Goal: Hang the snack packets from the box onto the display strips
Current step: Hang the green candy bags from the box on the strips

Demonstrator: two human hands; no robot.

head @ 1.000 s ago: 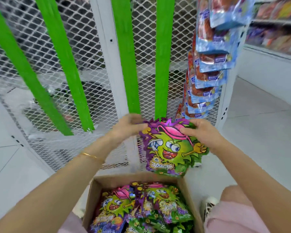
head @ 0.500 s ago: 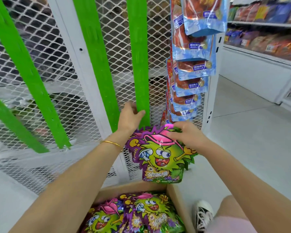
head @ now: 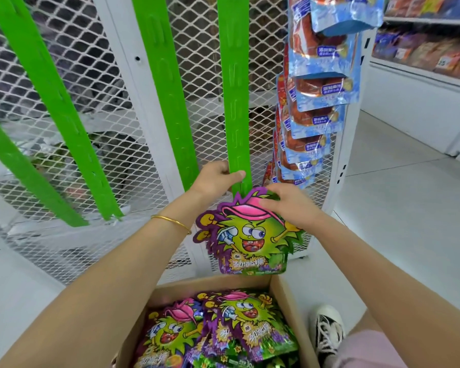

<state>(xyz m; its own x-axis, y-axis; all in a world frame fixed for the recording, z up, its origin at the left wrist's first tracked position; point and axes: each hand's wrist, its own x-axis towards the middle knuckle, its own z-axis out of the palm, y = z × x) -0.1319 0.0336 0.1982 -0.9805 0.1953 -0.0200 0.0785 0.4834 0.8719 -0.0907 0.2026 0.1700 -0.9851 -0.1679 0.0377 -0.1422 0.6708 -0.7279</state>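
Head view: left hand point(head: 218, 179) grips the lower end of the green display strip point(head: 235, 102), thumb laid across its front, fingers curled behind. Just right of the strip's tip, right hand point(head: 290, 205) pinches the top edge of the snack packet point(head: 250, 235), fingers bent over the pink cap print; thumb hidden. Top of the packet touches the strip's bottom tip; its body hangs below, upright, print facing the camera. Below the strip: open cardboard box point(head: 284, 296), more packets point(head: 223, 328) lying flat inside. Right of the strip: blue packets point(head: 322, 88) hanging in a column. Behind the strip: white mesh panel point(head: 202, 75). Below-left: gold bracelet point(head: 170, 221) on the left wrist.
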